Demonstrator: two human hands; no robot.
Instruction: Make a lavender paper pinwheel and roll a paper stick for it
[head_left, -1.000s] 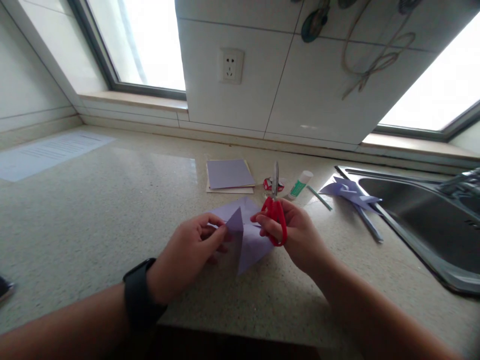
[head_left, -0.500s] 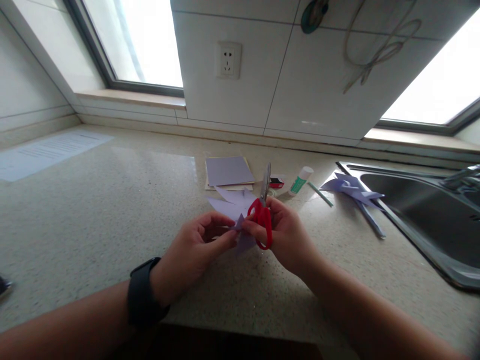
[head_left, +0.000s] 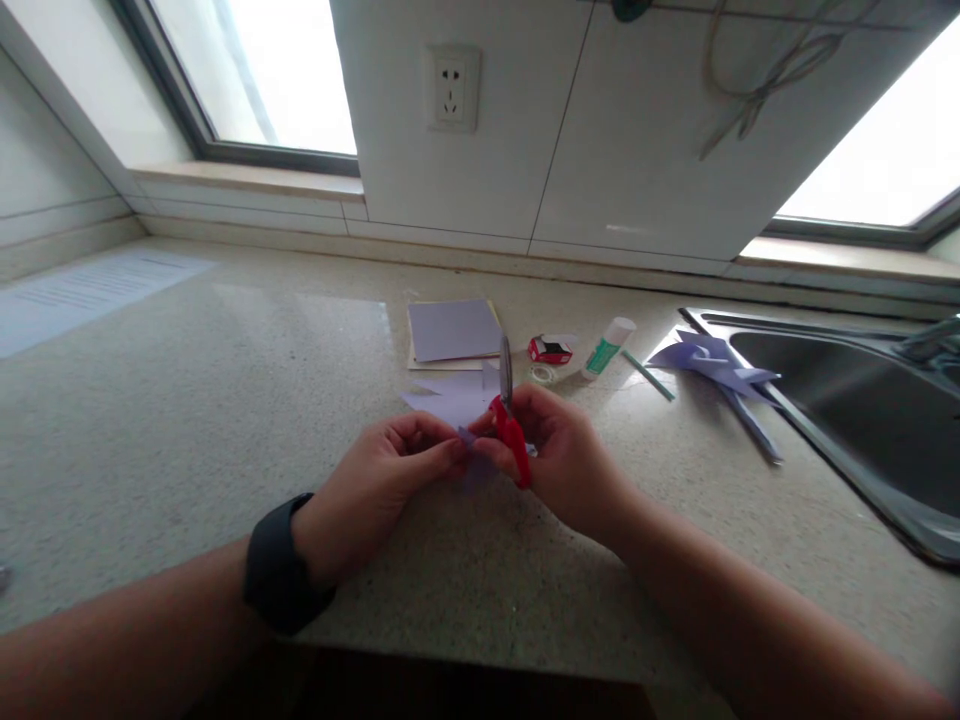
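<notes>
Since 1 second ago we have flattened the folded lilac paper sheet; our left hand pinches its corner, and our right hand grips the closed red-handled scissors.

Both forearms reach forward, left hand and right hand meeting (fingers curled).

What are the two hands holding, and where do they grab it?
The right hand holds the red scissors by the handles, blades pointing away. The left hand pinches a fold of the purple paper with its fingertips.

Purple paper lowered flatter; scissors shifted left.
</notes>
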